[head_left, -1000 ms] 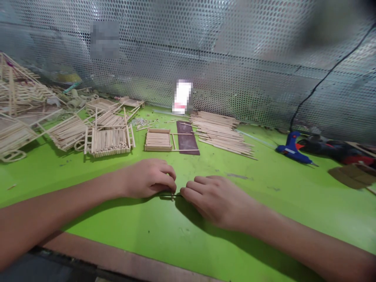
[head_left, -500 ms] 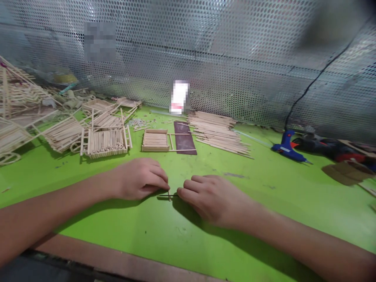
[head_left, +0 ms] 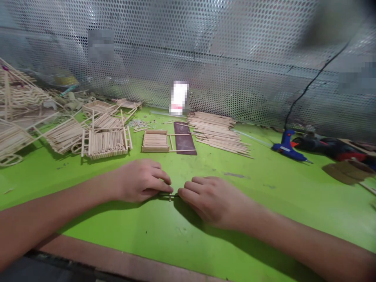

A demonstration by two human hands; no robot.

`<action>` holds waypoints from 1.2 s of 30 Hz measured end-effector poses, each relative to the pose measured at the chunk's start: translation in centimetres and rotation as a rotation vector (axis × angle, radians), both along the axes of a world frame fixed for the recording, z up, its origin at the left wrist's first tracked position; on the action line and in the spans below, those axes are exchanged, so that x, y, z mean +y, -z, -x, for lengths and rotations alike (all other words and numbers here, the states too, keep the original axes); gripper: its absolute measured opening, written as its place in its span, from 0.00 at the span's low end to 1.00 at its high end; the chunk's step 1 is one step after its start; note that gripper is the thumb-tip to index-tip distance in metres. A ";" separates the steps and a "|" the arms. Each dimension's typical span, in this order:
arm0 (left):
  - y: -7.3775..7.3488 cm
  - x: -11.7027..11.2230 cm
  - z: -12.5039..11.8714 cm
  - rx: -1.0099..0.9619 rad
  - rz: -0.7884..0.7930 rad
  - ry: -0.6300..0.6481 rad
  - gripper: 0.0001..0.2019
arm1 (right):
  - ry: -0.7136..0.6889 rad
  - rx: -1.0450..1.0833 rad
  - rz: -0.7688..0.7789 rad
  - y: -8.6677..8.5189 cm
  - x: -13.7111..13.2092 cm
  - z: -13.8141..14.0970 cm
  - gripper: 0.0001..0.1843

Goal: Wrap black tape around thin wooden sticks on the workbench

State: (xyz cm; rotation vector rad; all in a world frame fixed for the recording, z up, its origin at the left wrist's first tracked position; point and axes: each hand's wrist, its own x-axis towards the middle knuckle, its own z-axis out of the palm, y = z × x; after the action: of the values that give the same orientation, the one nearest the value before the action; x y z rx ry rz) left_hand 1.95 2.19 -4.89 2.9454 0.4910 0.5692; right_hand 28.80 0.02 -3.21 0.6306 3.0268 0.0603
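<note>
Low over the green table, my right hand is closed on one end of a thin dark blade, seen almost edge-on. The blade lies across a short wooden stick, whose near end pokes out below it. My left hand pinches this stick, its fingertips beside the blade and hiding the stick's far part. Beyond the hands stands a small cart-like model of wooden sticks, its two shafts resting over a dark brown rectangular plate.
Loose wooden sticks lie in a pile behind the plate. More stick models crowd the left side. A blue glue gun and a brown tape roll are at the right. Perforated metal sheeting closes off the back.
My left fingertips have shifted slightly right and down, closer to the blade, covering more of the stick and of the blade's left end. My right hand has barely moved.
</note>
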 end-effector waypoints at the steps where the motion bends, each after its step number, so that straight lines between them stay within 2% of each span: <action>1: 0.0 0.0 0.0 0.003 -0.006 0.001 0.10 | 0.001 0.003 0.001 0.0 0.0 0.0 0.12; 22: 0.0 -0.2 0.0 0.066 -0.078 -0.009 0.12 | 0.004 0.008 -0.026 0.1 0.1 0.0 0.08; 29: -0.5 -0.5 0.0 0.024 0.012 -0.042 0.10 | 0.025 0.001 0.018 -0.3 -0.1 0.1 0.06; 36: 0.4 -1.4 -1.0 0.106 -0.135 -0.026 0.10 | 0.014 0.025 -0.010 0.1 0.1 0.0 0.06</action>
State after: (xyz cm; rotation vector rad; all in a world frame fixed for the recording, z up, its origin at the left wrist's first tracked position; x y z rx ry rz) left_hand 2.90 0.84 -5.30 3.1148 0.5218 0.4686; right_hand 28.83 0.12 -3.27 0.6581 3.0473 0.0675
